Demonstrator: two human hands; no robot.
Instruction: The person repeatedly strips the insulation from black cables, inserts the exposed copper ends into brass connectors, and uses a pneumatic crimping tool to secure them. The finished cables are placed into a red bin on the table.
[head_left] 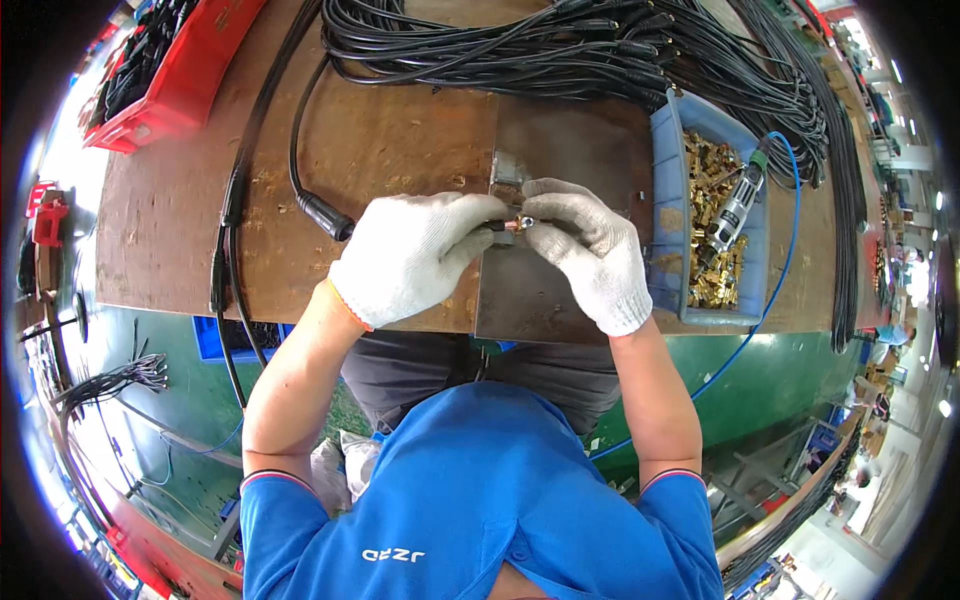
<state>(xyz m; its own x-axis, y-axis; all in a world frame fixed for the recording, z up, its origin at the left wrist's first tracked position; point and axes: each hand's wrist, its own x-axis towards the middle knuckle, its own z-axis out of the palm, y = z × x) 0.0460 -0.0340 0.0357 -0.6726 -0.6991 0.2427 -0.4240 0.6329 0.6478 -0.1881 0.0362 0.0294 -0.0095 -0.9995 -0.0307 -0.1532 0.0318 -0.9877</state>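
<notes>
Both hands wear white knit gloves and meet over a dark metal plate (560,290) on the wooden bench (380,150). My left hand (415,255) grips the end of a black cable (320,212) whose thick plug lies just left of the glove. My right hand (585,245) pinches a small brass connector piece (520,224) against that cable end, between the two thumbs. A small grey metal fixture (508,168) stands just beyond the fingertips.
A blue bin (668,180) of brass parts sits to the right, with a powered screwdriver (740,205) lying in it on a blue hose. Bundled black cables (560,45) lie across the far bench. A red tray (185,75) is at the far left.
</notes>
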